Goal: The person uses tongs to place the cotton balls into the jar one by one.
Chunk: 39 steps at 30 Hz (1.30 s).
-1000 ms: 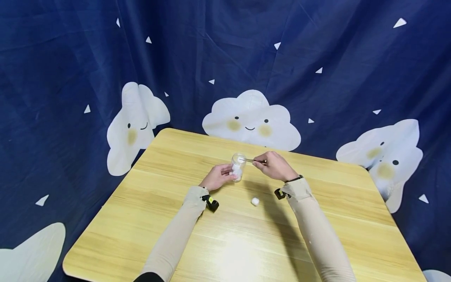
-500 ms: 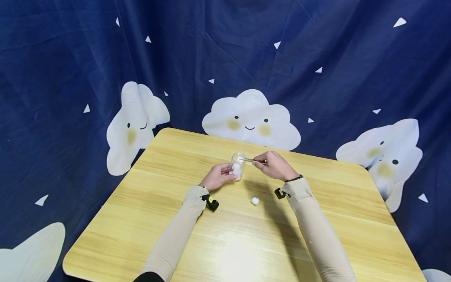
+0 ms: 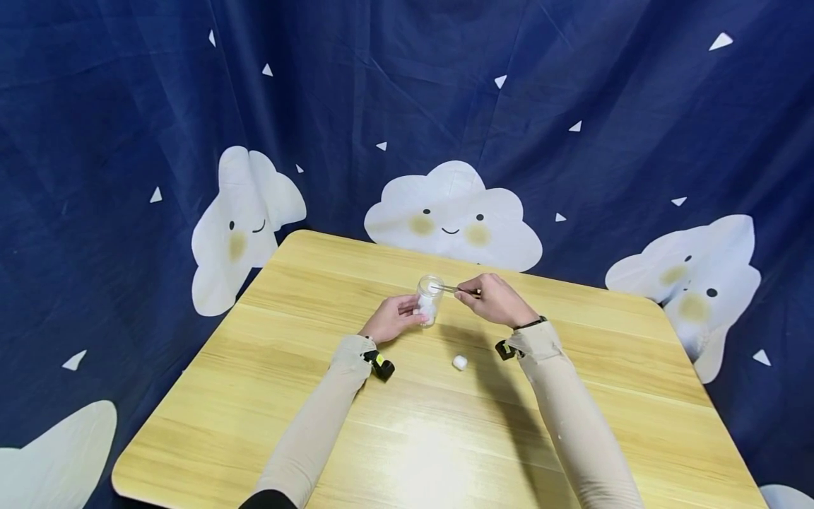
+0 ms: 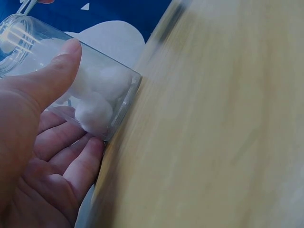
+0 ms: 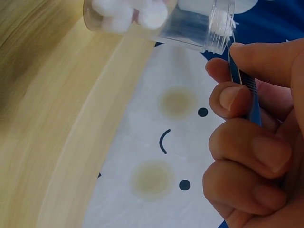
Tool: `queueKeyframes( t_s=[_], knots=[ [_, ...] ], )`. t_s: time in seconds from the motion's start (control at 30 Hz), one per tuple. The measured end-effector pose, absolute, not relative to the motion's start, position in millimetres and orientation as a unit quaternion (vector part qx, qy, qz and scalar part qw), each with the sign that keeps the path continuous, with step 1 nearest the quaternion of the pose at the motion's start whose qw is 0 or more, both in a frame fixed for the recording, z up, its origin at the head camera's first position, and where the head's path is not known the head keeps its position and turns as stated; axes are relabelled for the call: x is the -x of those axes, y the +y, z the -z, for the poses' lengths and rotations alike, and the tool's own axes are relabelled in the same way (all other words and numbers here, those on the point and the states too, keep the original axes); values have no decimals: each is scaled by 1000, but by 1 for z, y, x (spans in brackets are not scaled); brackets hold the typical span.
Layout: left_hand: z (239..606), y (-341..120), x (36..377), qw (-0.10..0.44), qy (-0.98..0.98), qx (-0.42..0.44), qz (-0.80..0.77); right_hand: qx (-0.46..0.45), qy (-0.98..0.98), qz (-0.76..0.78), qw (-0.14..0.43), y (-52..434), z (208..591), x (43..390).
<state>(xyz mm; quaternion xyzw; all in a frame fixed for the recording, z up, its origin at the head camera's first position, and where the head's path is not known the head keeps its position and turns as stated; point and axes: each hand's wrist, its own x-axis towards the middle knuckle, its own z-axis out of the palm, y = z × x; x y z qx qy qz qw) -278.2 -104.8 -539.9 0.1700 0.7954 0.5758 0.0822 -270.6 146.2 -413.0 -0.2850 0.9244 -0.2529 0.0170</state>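
No visible change vs. 1 s ago: left hand [image 3: 392, 318] grips jar [image 3: 429, 300], right hand [image 3: 494, 299] at 3 o'clock pinches tweezers [image 3: 459, 290] at rim; insertion ongoing, loose cotton ball [image 3: 460, 363] at 5 o'clock.

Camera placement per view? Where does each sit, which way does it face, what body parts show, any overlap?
Head: above, facing forward-down at table; both forearms, left hand, right hand.
Left wrist: beside palm, sees thumb and fingers round jar.
Right wrist: under hand, sees fingers pinching tweezers at jar mouth.
Shared: jar of cotton balls, all views.
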Motion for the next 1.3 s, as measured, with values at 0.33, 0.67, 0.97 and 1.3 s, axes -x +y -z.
queueKeyframes(
  t_s=[0.33,0.67,0.97,1.3],
  knots=[
    [539,-105,277,80,795,-172,-576,286,922,259,18,146,412,269],
    [537,-105,275,83,797,-166,-575,287,922,259,19,146,413,270],
    [536,-104,275,79,796,-169,-576,289,921,262,19,146,413,268],
    [538,-104,276,83,791,-169,-582,284,922,261,18,147,414,268]
  ],
)
